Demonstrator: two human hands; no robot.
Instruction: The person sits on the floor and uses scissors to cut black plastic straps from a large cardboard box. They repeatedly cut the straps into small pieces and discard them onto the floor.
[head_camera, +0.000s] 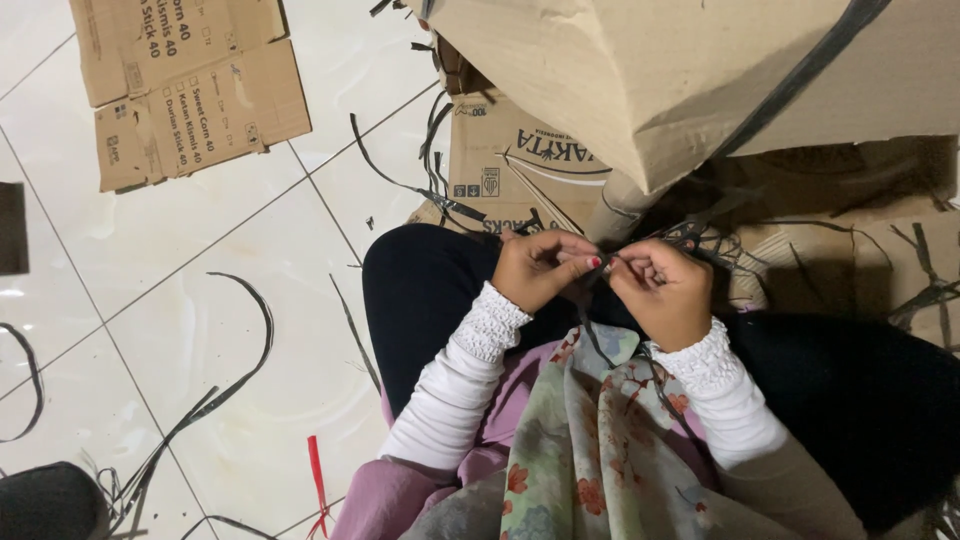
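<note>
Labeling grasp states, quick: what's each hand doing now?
Left hand: closed, pinching the black strap.
Right hand: closed, pinching the same strap.

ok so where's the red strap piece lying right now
In the head view, the red strap piece lies on the white tiled floor at lower left, beside the person's left sleeve.

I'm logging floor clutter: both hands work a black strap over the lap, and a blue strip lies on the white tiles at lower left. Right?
Not quite. In the head view the strip on the tiles is red, not blue. Both hands, left and right, do work the black strap.
</note>
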